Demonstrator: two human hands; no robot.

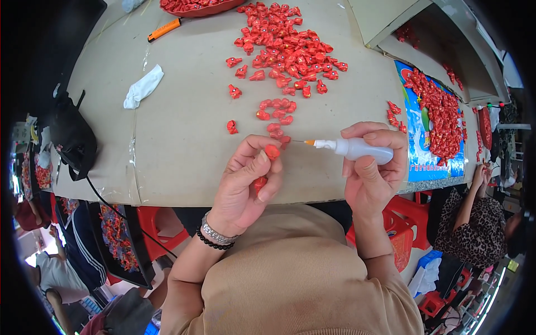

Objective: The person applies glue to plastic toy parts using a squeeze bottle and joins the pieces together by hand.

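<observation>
My left hand (241,184) is closed on a small red figurine piece (272,152), pinched between thumb and fingertips. A second red piece (259,183) shows lower down among the same hand's fingers. In my right hand (373,184) lies a translucent white needle-tip squeeze bottle (357,149), tilted almost level. Its thin metal needle with an orange base points left, a little apart from the piece in my left hand. Just beyond my left fingertips, a short line of red pieces (276,129) runs along the table (184,151). One lone red piece (232,127) sits left of that line.
A large heap of red pieces (290,47) spreads at the far middle, below a red tray (201,8). An orange cutter (164,30) and a white cloth (143,86) lie left. More red pieces (441,123) cover a blue sheet (416,167) at right. A co-worker (474,223) sits beyond.
</observation>
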